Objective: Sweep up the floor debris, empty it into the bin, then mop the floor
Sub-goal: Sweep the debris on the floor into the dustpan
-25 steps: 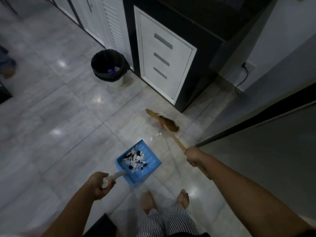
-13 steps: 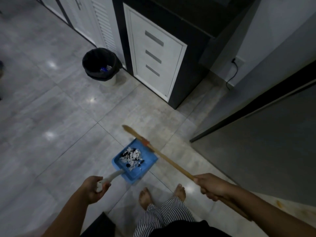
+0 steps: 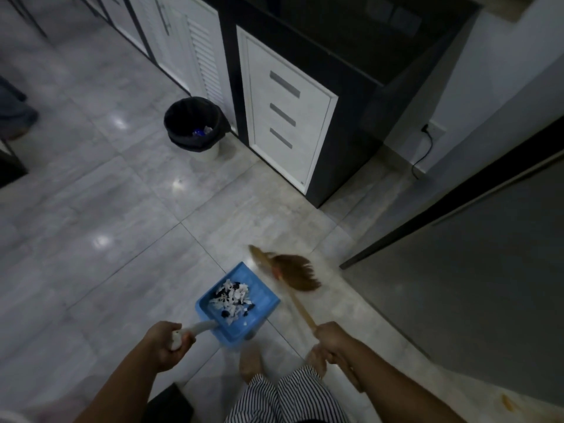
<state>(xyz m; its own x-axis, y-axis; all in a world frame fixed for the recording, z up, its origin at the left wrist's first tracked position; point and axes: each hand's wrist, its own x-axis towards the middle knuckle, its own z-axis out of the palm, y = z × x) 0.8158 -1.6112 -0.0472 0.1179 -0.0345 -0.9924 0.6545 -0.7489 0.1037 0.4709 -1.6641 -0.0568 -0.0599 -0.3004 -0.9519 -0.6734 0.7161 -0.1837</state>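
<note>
A blue dustpan (image 3: 259, 296) lies on the grey tiled floor in front of my feet, with a pile of white and dark debris (image 3: 233, 297) in it. My left hand (image 3: 166, 345) grips its white handle. My right hand (image 3: 332, 338) is closed around the wooden stick of a broom (image 3: 293, 274), whose brown bristles sit blurred just right of the pan's open edge. A round bin (image 3: 195, 125) lined with a black bag stands farther off against the cabinets, with a little rubbish inside.
A dark cabinet with a white drawer front (image 3: 285, 117) stands behind the bin. A dark door or panel (image 3: 476, 288) fills the right side. A wall socket with a black cable (image 3: 425, 141) sits in the corner. Someone's foot (image 3: 15, 117) shows at the far left.
The broom head has swung from above the dustpan back to the pan's right side. My right hand has drawn in closer to my body. The dustpan has stayed in place.
</note>
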